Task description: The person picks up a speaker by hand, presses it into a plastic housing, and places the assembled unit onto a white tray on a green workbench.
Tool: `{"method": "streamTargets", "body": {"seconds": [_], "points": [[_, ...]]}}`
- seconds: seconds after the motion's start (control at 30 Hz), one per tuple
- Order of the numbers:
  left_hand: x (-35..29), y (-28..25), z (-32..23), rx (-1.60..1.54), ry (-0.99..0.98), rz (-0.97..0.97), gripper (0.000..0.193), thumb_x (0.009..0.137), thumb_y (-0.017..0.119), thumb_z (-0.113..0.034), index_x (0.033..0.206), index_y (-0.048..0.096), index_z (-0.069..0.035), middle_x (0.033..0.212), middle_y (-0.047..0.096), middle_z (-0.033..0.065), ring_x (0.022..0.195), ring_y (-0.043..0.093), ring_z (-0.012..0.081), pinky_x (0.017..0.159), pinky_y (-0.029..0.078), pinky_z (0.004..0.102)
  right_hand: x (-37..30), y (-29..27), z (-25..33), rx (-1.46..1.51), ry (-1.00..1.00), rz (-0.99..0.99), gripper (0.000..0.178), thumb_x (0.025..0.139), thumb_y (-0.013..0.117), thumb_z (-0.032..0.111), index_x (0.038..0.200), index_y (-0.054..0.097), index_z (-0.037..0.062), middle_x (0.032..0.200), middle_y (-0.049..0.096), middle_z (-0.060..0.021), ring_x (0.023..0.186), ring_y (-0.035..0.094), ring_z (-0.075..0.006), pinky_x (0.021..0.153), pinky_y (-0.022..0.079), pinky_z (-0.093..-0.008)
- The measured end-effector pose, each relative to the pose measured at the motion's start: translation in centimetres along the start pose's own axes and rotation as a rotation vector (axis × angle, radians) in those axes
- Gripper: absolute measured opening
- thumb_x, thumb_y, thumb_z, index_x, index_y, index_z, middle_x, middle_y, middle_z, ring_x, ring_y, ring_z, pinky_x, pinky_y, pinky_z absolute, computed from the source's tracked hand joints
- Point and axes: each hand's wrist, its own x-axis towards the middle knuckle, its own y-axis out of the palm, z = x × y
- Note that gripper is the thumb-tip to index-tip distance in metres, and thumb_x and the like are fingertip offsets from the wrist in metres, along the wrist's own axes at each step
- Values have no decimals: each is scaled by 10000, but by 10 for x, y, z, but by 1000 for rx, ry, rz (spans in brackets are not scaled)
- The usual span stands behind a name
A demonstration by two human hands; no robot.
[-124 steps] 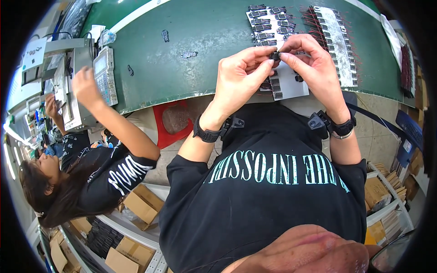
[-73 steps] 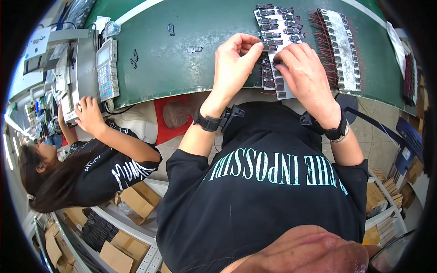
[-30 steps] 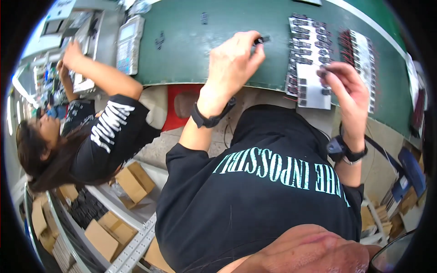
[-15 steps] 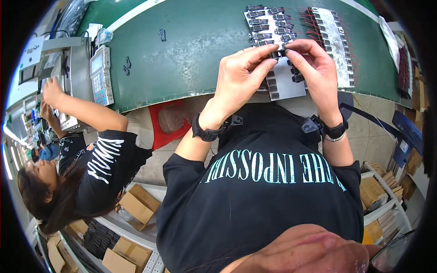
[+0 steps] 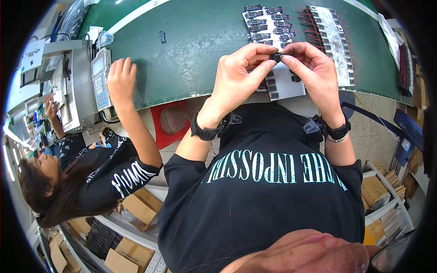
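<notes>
The left hand [image 5: 243,73] and right hand [image 5: 314,68] meet fingertip to fingertip, both pinching 1 small black rectangular part [image 5: 276,57] between thumbs and forefingers. That part is held above a white board [image 5: 289,85], near the front edge of the green tabletop [image 5: 195,59]; rows of black modules [image 5: 258,28] lie along the board. To its right, another white board [image 5: 337,52] carries 2 rows of black pieces with thin red wires. Well to the left, 1 loose black part [image 5: 162,37] lies alone. Farther left, a co-worker's raised hand [image 5: 122,82] is beside a gray keypad unit [image 5: 101,82], with a red stool [image 5: 166,125] below the table edge.
</notes>
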Motion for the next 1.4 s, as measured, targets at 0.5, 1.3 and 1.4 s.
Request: {"method": "streamTargets", "body": {"seconds": [0.5,1.3,1.4], "points": [[-4,-2,-11,110,35,44,221,885,677,-9,1102,662,25,980,749,130,918,727,161,820,585,282,7,-13,-7,45,15,92,151,928,677,85,1059,641,20,955,639,10,833,598,-49,733,475,-193],[-13,-11,-4,-248,-273,75,202,924,627,-21,1114,661,36,967,738,112,858,709,130,779,579,262,22,-10,-13,102,65,422,207,919,678,77,1069,537,60,979,523,40,892,529,-30,795,445,-188],[-16,-6,-10,-269,-290,62,199,938,617,-29,1118,656,47,965,729,101,850,697,119,778,571,249,19,-16,-7,142,147,458,206,915,678,69,1063,535,63,982,516,43,887,524,-27,793,443,-187]]}}
